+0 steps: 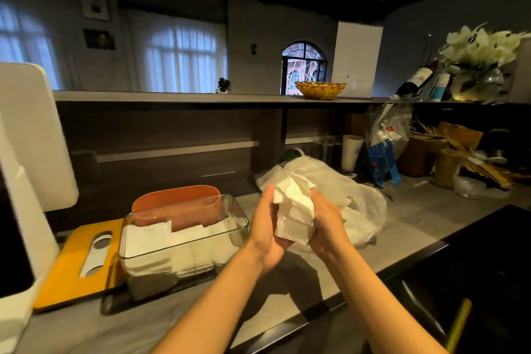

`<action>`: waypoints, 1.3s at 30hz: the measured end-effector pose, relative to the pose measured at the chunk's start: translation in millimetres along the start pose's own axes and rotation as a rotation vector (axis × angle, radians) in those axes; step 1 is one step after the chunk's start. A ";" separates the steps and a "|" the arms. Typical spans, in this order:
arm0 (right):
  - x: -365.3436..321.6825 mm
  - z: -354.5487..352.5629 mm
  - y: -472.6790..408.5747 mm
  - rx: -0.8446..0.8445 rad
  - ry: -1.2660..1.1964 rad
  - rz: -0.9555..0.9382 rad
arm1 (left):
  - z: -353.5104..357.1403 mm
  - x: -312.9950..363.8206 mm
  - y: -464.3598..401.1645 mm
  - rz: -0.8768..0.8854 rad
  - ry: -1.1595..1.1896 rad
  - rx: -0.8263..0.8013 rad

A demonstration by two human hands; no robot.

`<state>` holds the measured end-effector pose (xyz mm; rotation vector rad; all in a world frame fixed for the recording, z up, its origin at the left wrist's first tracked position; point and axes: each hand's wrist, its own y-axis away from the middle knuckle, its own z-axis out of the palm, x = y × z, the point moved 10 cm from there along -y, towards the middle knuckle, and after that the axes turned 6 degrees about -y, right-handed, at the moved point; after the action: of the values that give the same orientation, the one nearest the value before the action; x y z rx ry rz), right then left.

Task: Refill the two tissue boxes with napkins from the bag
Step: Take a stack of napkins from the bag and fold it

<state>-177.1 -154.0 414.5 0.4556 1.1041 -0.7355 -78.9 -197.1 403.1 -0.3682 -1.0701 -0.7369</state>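
Above the grey counter (201, 304) we hold a bundle of white napkins (294, 214) between both hands: our left hand (265, 227) cups its side, fingers curved round it, and our right hand (327, 220) grips the other side. Left of them sits a clear box (184, 236) holding napkins, an orange box (175, 204) just behind it. Beyond our hands lies the plastic bag (353, 195)
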 end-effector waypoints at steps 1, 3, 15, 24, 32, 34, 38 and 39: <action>3.0 4.6 5.1 0.014 0.027 -0.007 | -3.2 4.2 8.8 -0.002 0.006 -0.005; 2.5 15.5 18.1 0.032 0.106 -0.045 | -8.6 13.6 28.3 0.004 0.003 -0.016; 4.1 134.5 104.0 -0.226 0.127 -0.216 | -108.1 71.8 115.2 0.115 -0.053 0.177; 33.9 218.6 154.3 -0.425 0.379 -0.352 | -197.3 92.4 182.3 0.127 0.057 0.293; 64.5 259.6 178.3 -0.559 0.402 -0.347 | -249.7 78.0 217.6 0.053 0.125 0.360; 70.1 261.5 178.9 -0.548 0.455 -0.386 | -256.7 71.4 221.3 0.049 0.168 0.362; 81.2 260.7 181.5 -0.535 0.468 -0.382 | -267.1 60.6 226.1 0.053 0.244 0.373; 82.6 260.7 183.8 -0.539 0.462 -0.379 | -269.9 58.4 227.2 0.054 0.276 0.379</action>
<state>143.4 -226.6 437.7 -0.0589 1.7906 -0.6352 274.0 -220.2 349.6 0.0297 -0.9086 -0.5047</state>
